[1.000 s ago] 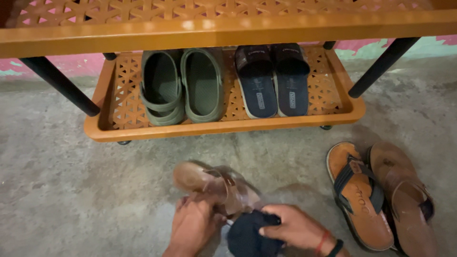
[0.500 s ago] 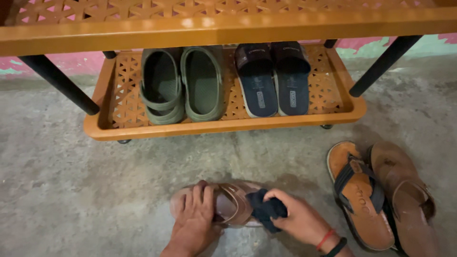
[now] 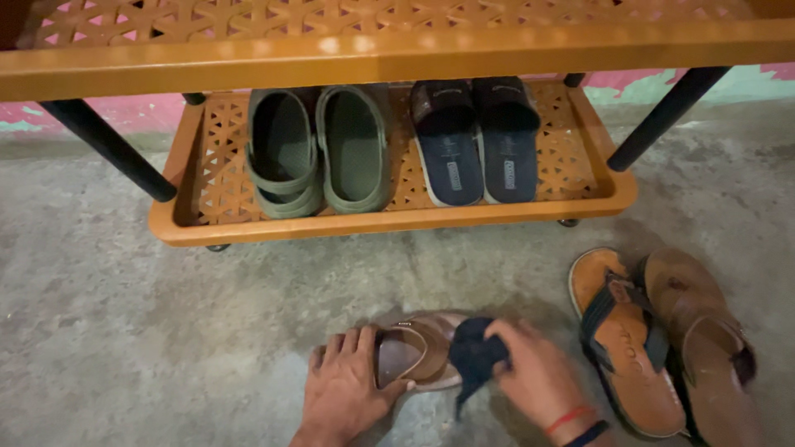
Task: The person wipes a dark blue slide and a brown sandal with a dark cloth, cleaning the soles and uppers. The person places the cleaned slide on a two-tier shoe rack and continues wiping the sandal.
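Fingers of the left hand lie spread and curled over the near end of a brown sandal on the concrete floor, low in the middle of the frame, pressing it down rather than closing round it. Just right of them, the right hand has its fingers bunched tight on a dark blue cloth, which rests against the sandal's strap and hides part of its footbed. Both wrists are cut off by the lower edge; the right one wears a red thread and a dark band. At the lower right lie two more brown sandals, side by side, the outer one partly cropped. Higher up, an orange lattice shoe rack holds a pair of green clogs at left and a pair of navy slides at right, each slide with a small pale rectangular label on its footbed, too small to make out. An upper shelf of the rack crosses the top of the frame and hides the slides' toes.
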